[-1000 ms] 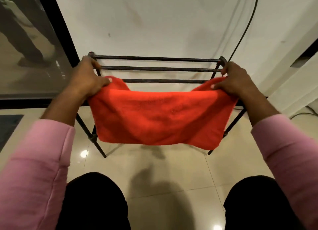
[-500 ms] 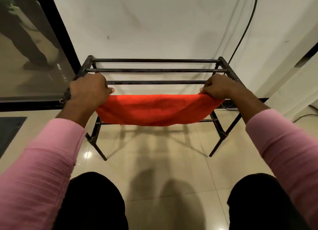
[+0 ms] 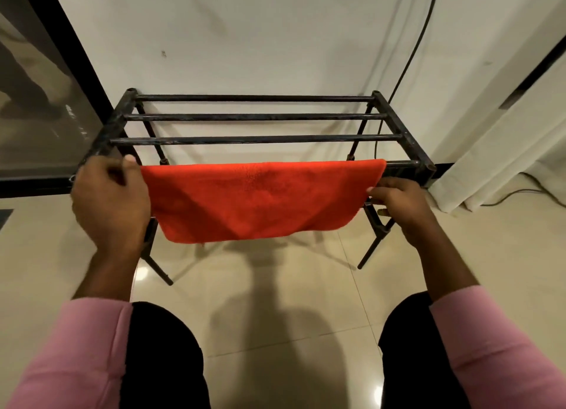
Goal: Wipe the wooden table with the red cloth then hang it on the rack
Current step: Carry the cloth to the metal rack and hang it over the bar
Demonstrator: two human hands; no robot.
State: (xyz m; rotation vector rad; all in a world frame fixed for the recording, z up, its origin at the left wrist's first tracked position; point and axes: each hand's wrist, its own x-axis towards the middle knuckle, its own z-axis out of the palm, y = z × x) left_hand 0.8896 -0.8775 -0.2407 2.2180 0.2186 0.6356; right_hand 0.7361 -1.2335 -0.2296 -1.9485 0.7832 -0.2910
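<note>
The red cloth (image 3: 260, 200) hangs folded over the front bar of the black metal rack (image 3: 254, 139), its front flap drooping toward the floor. My left hand (image 3: 110, 200) is at the cloth's left edge with its back toward me. Its thumb is free above the cloth's corner and its fingers are curled out of sight. My right hand (image 3: 398, 203) is at the cloth's right edge, fingertips pinching the hanging flap just below the bar. The wooden table is not in view.
The rack stands on a glossy tiled floor (image 3: 275, 301) against a white wall. A black-framed glass panel (image 3: 36, 102) is at the left. At the right a white curtain (image 3: 490, 151) hangs, with a dark cable (image 3: 419, 35) on the wall. My knees fill the bottom.
The cloth went from being stretched in the air between both hands to draped over the rack's front bar. Both hands dropped lower along its side edges.
</note>
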